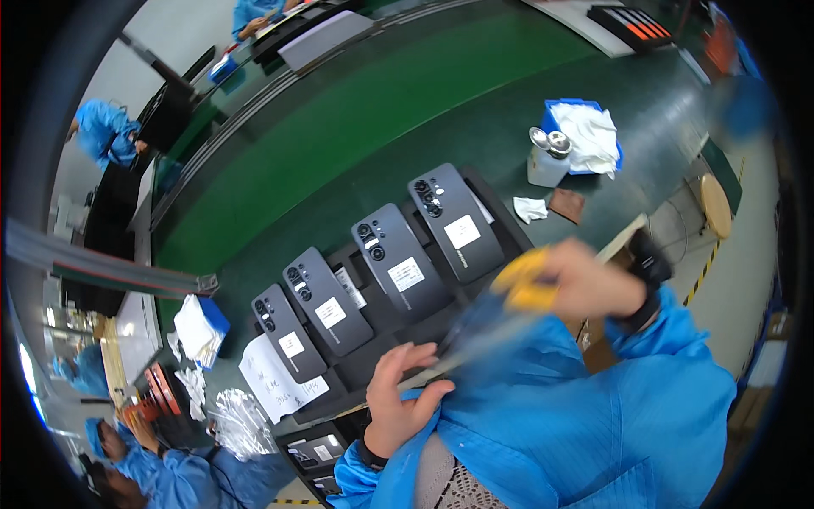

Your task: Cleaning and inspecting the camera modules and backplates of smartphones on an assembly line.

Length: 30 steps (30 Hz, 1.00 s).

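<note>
Four dark grey smartphones lie face down in a slanting row, each with a camera cluster and a white label: the first [289, 334], second [328, 301], third [402, 263] and fourth [456, 223]. They rest on a black tray [504, 222]. My right hand [585, 276] is closed round a yellow object [527, 282], too smeared by motion to name. Below it, a dark and pale blurred shape [485, 332] stretches toward my left hand [405, 394]. The left thumb and fingers are apart, close to that shape's end; any contact is unclear.
A handwritten paper sheet [270, 386] sticks out under the first phone. Beyond the fourth stand a white bottle [547, 168] and a blue bin of white cloths [589, 136]; a brown cloth [566, 204] lies nearby. Clear plastic bags [242, 422] and co-workers [182, 471] are at left.
</note>
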### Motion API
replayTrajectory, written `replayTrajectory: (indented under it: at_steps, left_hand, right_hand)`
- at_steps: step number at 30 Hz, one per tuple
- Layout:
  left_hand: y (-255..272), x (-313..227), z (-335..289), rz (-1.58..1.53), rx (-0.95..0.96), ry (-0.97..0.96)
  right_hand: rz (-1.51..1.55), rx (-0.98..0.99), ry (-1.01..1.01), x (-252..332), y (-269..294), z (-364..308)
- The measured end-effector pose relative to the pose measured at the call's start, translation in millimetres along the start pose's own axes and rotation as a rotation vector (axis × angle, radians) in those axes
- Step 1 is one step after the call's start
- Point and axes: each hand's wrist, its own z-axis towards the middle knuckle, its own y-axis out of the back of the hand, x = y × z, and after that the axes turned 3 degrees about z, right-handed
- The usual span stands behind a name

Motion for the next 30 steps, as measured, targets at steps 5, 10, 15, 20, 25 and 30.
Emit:
replayTrajectory:
  at_steps: [5,10,15,20,25,30]
  left_hand:
    - [-9.4,10.9,-22.0,0.015,-0.075,0.299]
    - [-17.8,32.1,-39.6,0.071,-0.139,0.428]
    - [-17.5,25.0,-25.2,0.124,-0.154,0.465]
    - [-19.6,24.6,-15.8,0.157,-0.15,0.497]
    - [-24.1,30.3,-13.9,0.18,-0.179,0.464]
    - [-24.7,35.3,-15.0,0.202,-0.262,0.459]
  right_hand:
    - [-0.007,-0.419,-0.465,-37.6,140.6,-121.1]
    - [-0.433,-0.781,-1.086,-126.6,191.5,-245.7]
    - [-0.437,-0.81,-1.321,-228.6,142.4,-279.2]
    - [-0.56,-0.753,-1.232,-318.7,60.2,-269.1]
    - [-0.325,-0.658,-1.258,-326.1,67.1,-251.5]
    - [0.018,-1.493,-0.609,-327.9,131.0,-245.8]
